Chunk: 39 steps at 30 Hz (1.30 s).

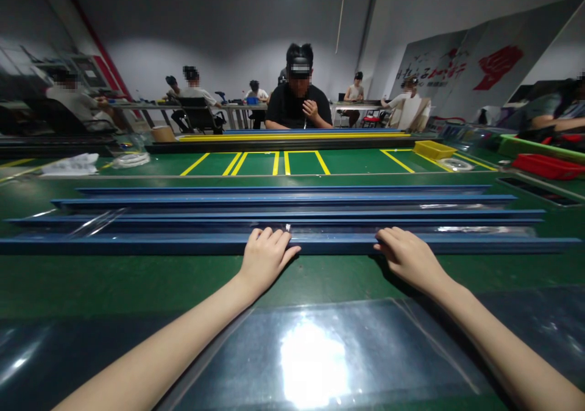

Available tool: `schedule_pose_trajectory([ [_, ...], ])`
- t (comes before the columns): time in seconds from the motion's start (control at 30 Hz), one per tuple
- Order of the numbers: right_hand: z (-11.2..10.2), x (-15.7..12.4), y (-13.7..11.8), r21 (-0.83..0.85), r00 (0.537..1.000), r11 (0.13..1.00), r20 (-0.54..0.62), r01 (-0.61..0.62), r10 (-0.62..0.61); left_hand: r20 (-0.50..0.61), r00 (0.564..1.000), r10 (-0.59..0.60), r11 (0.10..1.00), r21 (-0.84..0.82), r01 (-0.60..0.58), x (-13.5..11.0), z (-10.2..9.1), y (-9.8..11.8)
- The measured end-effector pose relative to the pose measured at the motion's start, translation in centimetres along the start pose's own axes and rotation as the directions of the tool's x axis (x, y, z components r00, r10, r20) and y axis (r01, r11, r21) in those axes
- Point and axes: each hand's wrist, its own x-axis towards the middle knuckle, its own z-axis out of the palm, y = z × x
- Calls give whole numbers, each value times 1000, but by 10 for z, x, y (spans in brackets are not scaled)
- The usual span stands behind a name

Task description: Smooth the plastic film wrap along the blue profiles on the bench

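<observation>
Several long blue channel strips lie side by side across the green table, with clear plastic film (98,221) in and over them. My left hand (266,253) grips the nearest blue channel (336,247) left of its middle, fingers curled over the top and thumb along the front side. Right of the middle, my right hand (408,253) is closed over the same channel; its fingertips are partly hidden. Both hands rest at about table height. A shiny clear plastic sheet (219,362) lies under my forearms at the near edge.
Yellow tape lines (276,163) mark the green table (183,277) beyond the channels. A yellow tray (433,150), a red tray (548,166) and a dark flat panel (539,191) are at the right. Crumpled white paper (70,164) lies left. A person in black (299,103) sits opposite; others sit behind.
</observation>
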Motion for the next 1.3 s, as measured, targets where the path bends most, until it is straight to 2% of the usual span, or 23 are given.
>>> schedule_pose_trajectory([
  [1.3, 0, 0, 1, -22, 1000, 1000, -10, 10, -10, 38, 999, -19, 1000, -20, 20, 2, -1, 1],
])
